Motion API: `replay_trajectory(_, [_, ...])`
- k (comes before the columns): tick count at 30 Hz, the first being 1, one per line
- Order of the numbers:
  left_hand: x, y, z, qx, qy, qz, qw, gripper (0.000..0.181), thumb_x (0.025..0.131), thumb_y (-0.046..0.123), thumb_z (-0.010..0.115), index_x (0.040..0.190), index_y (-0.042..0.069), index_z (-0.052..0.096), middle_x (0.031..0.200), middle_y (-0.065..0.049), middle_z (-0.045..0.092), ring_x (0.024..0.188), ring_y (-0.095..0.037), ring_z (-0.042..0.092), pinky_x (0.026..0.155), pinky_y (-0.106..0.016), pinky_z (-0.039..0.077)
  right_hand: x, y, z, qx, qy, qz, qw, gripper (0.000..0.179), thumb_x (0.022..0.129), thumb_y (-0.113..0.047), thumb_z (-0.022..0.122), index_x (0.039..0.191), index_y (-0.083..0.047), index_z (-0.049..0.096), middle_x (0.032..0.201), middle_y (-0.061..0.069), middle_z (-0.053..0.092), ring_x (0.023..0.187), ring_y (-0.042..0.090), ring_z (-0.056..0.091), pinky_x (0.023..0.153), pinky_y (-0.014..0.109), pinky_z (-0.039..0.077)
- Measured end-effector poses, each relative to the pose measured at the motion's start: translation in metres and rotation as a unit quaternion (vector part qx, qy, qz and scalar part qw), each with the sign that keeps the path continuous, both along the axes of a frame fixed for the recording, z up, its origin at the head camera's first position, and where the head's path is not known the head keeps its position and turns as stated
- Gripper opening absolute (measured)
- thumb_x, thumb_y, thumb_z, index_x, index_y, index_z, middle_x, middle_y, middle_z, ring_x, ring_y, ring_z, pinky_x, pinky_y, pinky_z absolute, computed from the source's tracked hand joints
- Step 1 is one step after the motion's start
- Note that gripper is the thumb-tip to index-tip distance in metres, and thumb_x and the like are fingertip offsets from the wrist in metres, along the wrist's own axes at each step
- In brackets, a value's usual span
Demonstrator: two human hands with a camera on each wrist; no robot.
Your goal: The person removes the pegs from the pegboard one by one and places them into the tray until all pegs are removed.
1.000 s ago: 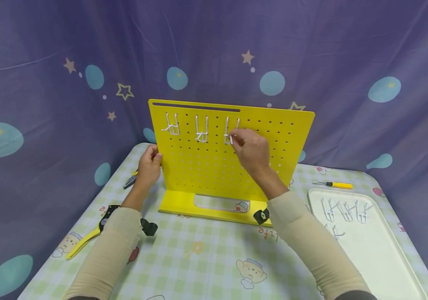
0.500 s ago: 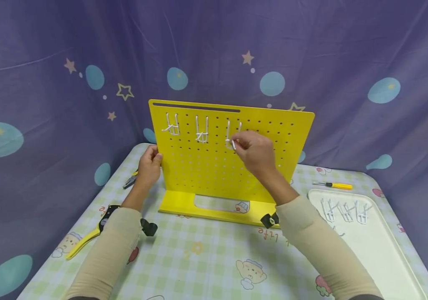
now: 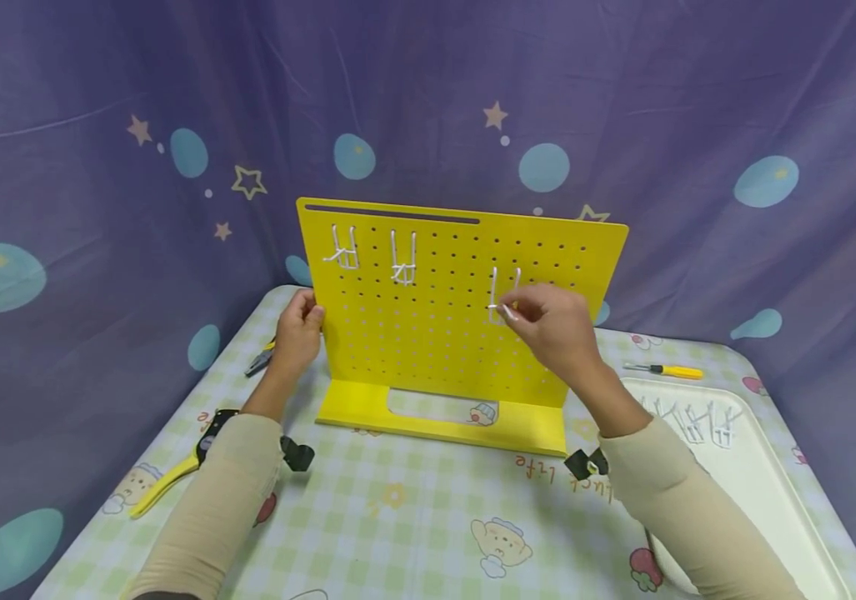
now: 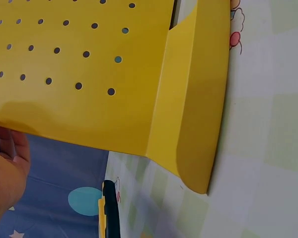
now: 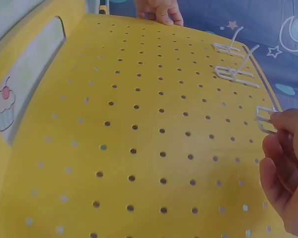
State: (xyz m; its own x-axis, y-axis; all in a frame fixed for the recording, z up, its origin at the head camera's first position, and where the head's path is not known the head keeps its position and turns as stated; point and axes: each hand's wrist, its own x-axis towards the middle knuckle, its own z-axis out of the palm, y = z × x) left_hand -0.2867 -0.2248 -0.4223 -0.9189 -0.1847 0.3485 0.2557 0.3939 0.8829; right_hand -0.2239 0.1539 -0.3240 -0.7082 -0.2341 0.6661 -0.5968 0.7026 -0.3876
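Observation:
The yellow pegboard [image 3: 412,333] stands upright on its bent foot. At its left edge my left hand [image 3: 299,332] grips the board, thumb on the near side and fingers partly hidden behind. My right hand [image 3: 551,325] pinches a white wire peg hook [image 3: 493,287] between thumb and fingertips, in front of the board's right half. Part of this hook is covered by the fingers, and I cannot tell whether it touches the board. Two similar hooks, a left one [image 3: 345,248] and a middle one [image 3: 402,258], hang in the upper rows of holes.
On the right lies a cream tray [image 3: 758,492] with several white hooks [image 3: 723,427], partly behind the right forearm. A yellow-handled screwdriver [image 3: 668,371] lies beyond it. Yellow-handled wire strippers [image 3: 180,471] and pliers [image 3: 261,360] lie on the left of the checked tablecloth [image 3: 397,533].
My right hand has moved right and downward across the board, carrying the hook from beside the middle hook to lower on the right half. The left hand has kept its place.

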Motion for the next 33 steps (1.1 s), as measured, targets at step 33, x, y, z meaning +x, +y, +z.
replay_trajectory(33, [-0.001, 0.0, -0.001, 0.01, 0.004, -0.004, 0.9999, 0.019, 0.109, 0.013, 0.046, 0.118, -0.001, 0.054, 0.089, -0.003, 0.048, 0.079, -0.016, 0.049, 0.069, -0.019, 0.043, 0.06, 0.141, -0.035, 0.0, -0.146, -0.102, 0.9841, 0.007, 0.087, -0.02, 0.082, 0.092, -0.016, 0.079, 0.084, 0.001, 0.074, 0.064, -0.003, 0.056, 0.054, 0.019, 0.048])
